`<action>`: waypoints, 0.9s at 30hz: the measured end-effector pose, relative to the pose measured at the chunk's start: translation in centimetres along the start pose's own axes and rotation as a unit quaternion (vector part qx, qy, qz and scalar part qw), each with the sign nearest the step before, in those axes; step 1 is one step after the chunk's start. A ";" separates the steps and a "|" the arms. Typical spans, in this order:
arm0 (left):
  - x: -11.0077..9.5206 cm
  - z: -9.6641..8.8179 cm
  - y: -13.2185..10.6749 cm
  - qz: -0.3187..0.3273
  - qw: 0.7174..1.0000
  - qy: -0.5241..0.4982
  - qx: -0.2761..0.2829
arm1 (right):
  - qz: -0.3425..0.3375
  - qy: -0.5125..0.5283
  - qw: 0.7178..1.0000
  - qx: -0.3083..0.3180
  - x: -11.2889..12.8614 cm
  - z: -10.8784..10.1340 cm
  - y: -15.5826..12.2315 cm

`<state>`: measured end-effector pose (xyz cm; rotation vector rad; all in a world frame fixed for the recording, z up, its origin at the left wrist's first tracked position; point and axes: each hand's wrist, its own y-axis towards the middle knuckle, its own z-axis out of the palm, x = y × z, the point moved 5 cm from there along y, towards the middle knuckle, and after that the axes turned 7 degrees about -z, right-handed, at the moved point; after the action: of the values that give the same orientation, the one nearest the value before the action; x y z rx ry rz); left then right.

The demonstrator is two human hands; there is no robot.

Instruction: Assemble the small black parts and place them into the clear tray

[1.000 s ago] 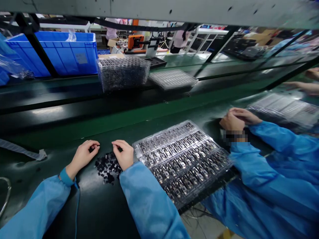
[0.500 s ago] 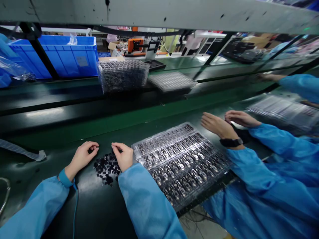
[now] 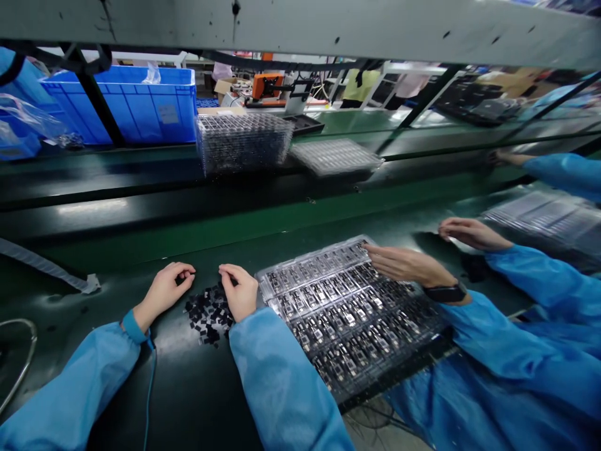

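Black chips (image 3: pixel 206 313) lie in a loose pile on the dark table (image 3: pixel 188 388), between the two hands. Left hand (image 3: pixel 164 293) rests just left of the pile, fingers curled and pinched on one small chip. Right hand (image 3: pixel 241 294) covers the pile's right edge, fingers bent; grip not discernible. Clear parts tray (image 3: pixel 347 313) sits just right, a co-worker's hand (image 3: pixel 404 266) over it.

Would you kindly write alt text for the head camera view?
The person's left hand and right hand pinch at a pile of small black parts beside a clear tray of components, over which a co-worker's hand reaches.
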<state>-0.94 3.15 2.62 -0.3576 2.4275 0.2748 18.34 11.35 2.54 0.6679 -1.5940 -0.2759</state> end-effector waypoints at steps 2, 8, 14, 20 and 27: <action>0.1 0.1 0.0 -0.001 1.000 0.003 0.001 | 0.000 0.002 1.000 -0.006 -0.2 0.0 -0.1; -0.1 0.0 0.0 0.003 1.000 0.001 0.003 | 0.034 0.017 0.999 0.000 -1.0 0.2 -0.6; -0.2 -0.1 0.0 0.008 1.000 -0.007 -0.007 | 0.064 0.031 0.997 -0.004 -1.3 0.2 -0.7; -0.1 0.1 0.0 0.010 1.000 -0.002 -0.003 | 0.063 0.013 0.998 -0.007 -1.0 0.0 -0.5; -0.3 -0.1 -0.1 0.013 1.000 -0.003 -0.006 | 0.065 0.028 0.997 -0.012 -1.1 0.1 -0.5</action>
<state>-0.80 3.12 2.87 -0.3310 2.4261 0.3010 18.39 11.54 1.29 0.5467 -1.5712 -0.1786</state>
